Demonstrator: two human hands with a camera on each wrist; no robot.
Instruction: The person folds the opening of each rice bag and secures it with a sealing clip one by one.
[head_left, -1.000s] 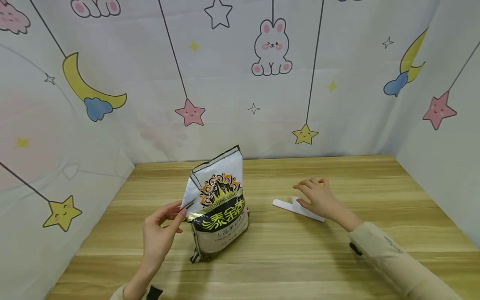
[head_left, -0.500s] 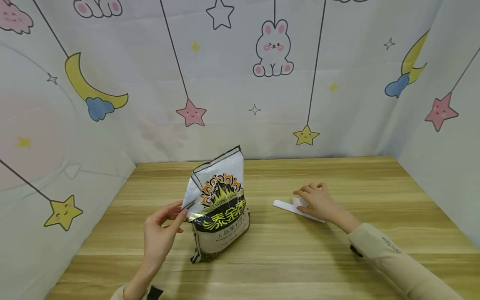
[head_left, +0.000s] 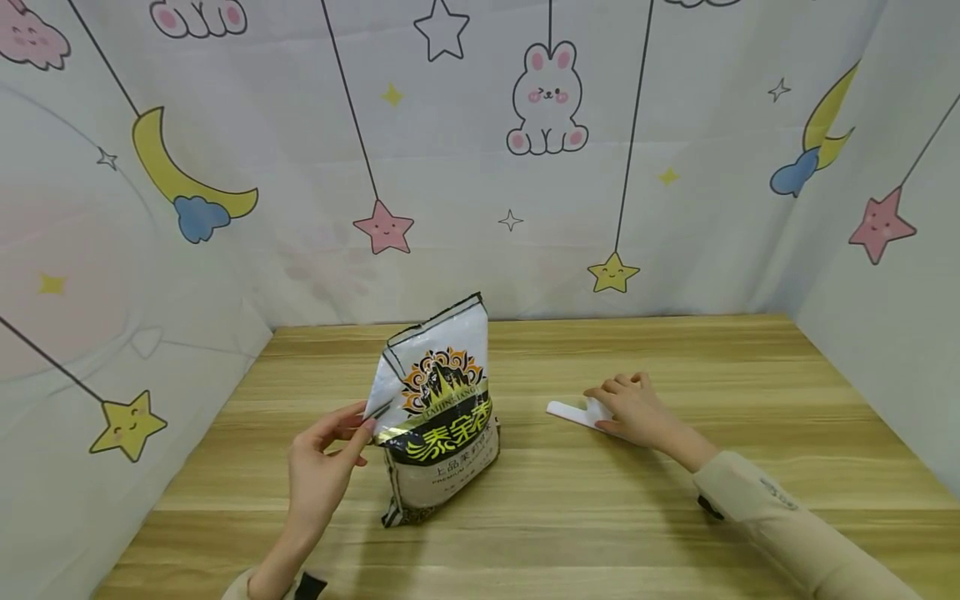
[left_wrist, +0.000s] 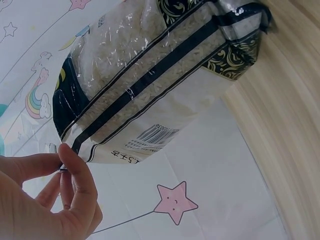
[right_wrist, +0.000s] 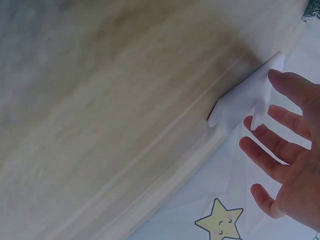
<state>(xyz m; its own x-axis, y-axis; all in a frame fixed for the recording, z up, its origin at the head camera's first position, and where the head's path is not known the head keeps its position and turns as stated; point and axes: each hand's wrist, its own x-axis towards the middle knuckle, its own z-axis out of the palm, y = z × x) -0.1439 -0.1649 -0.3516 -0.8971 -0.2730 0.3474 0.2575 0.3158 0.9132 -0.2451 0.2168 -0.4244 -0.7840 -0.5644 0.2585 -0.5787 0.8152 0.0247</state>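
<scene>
"What is shown in the head view?"

"A printed bag (head_left: 442, 417) is stood on the bench (head_left: 555, 525), nearer the left edge than the right. Its side is pinched between thumb and fingertips by the left hand (head_left: 321, 467). A white piece (head_left: 568, 412) is laid just right of the bench's middle and is covered in part by the right hand (head_left: 637, 414). Between bag and white piece, a strip of bench is left; wider room is left toward the right edge."

"And from the left wrist?"

"Rice (left_wrist: 117, 107) is seen through the bag's clear film, and the pinch is seen at a corner."

"The right wrist?"

"The white piece is met by loosely spread fingers; no firm grip is shown. The bench's far edge is seen behind."
</scene>
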